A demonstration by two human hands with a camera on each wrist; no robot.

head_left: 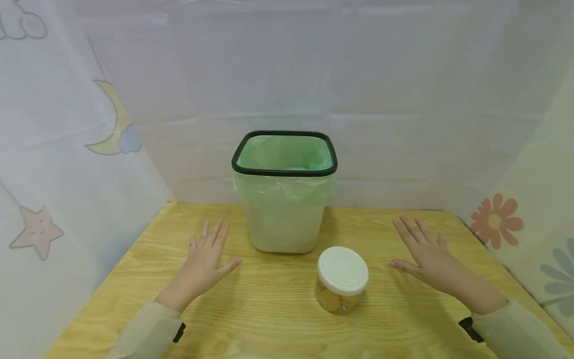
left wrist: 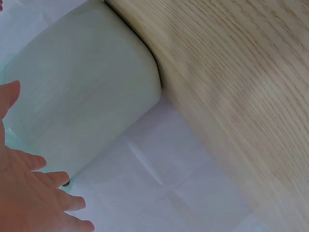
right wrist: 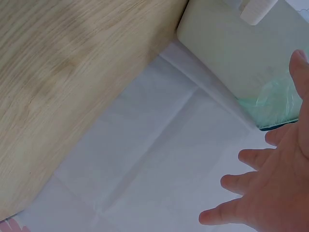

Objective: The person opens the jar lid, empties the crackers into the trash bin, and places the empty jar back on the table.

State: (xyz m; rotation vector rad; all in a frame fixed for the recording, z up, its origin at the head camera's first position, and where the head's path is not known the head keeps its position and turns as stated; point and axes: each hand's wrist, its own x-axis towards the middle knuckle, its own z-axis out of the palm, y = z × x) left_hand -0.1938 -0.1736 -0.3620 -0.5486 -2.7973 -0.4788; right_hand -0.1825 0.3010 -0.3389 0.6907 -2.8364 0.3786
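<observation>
A light-coloured trash bin with a black rim ring stands upright at the back middle of the table. A green plastic liner hangs folded over its edge. In front of it and to the right is a clear round jar with a white lid, with tan round pieces visible inside. My left hand, fingers straight and spread, is left of the bin, holding nothing. My right hand is likewise spread, to the right of the jar and apart from it. The left wrist view shows the bin's side beyond the left thumb.
All of this is on a wooden table. White cloth hangs behind its far edge, and printed cloth with a moon and a flower closes off the left and right sides.
</observation>
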